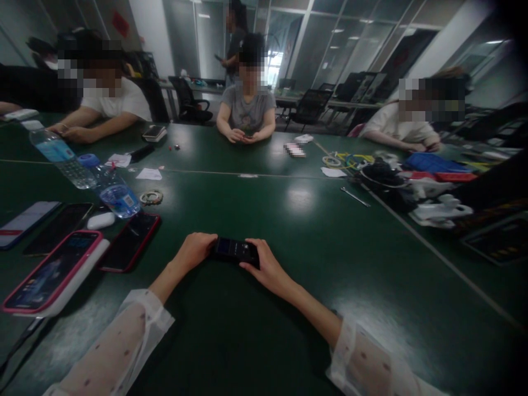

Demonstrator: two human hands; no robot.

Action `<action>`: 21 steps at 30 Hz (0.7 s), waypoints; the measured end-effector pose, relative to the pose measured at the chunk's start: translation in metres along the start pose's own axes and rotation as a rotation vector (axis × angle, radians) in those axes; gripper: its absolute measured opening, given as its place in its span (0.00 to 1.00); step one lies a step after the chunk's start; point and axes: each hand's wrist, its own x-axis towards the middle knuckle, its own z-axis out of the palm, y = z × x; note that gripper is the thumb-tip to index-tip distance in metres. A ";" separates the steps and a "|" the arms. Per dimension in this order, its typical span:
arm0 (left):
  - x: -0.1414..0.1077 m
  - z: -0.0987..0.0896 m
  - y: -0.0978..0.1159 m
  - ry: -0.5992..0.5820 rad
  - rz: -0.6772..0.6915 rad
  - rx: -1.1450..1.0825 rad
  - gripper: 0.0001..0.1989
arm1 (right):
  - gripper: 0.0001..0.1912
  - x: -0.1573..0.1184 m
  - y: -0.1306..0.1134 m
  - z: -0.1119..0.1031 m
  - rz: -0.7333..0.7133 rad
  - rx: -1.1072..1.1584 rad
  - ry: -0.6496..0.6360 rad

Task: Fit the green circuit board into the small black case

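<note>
A small black handheld device (235, 250) with a little screen on its left part and buttons on its right part lies sideways between my two hands, low over the green table. My left hand (197, 250) grips its left end, fingers curled round it. At the other end, my right hand (267, 265) holds it with the thumb along the near edge and the fingers behind the far edge. Its exact kind is too dim to make out. Nearest to my left hand on the table is a phone in a red case (131, 242).
Left on the green table (264, 209) are a pink-cased phone (53, 272), a white earphone case (101, 221), two water bottles (119, 195) and a tape roll (151, 197). A wrench (355, 197) and cluttered cables (346, 160) lie right. Several people sit across the table.
</note>
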 end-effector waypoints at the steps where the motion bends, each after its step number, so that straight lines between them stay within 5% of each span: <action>1: 0.000 0.000 0.000 -0.002 -0.003 0.004 0.07 | 0.29 0.001 0.001 0.001 -0.002 0.004 0.005; 21: 0.002 0.004 -0.003 -0.013 -0.008 -0.035 0.10 | 0.28 0.003 0.012 0.004 0.026 0.070 0.062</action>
